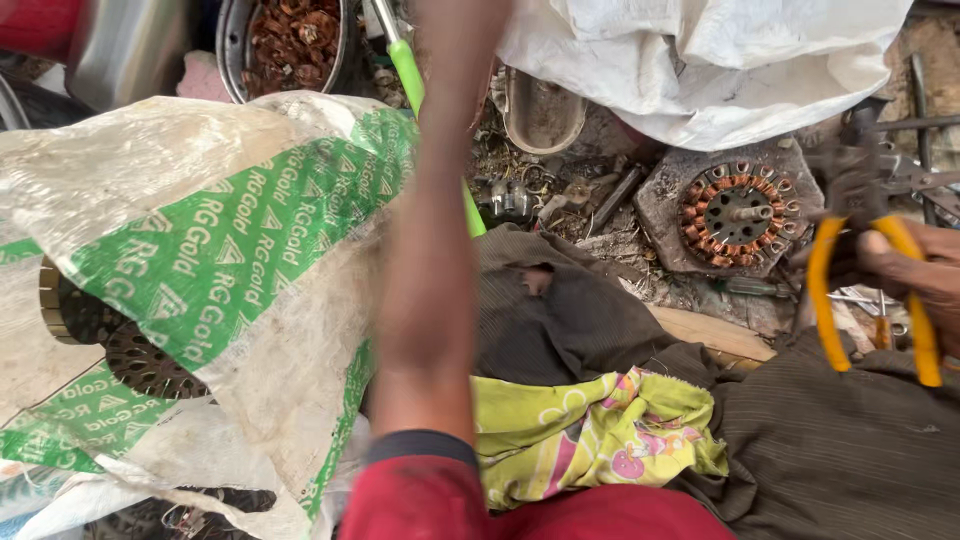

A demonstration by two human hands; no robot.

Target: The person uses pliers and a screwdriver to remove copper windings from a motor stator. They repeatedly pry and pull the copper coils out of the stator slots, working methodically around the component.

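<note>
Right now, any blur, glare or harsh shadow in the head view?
Head view: even daylight, no hard shadows or glare; left forearm is motion-blurred; right hand with the yellow-handled pliers slightly soft at the frame edge; motor stator reads sharp.

One head-worn camera looks steeply down, close over the lap and cluttered ground.
</note>
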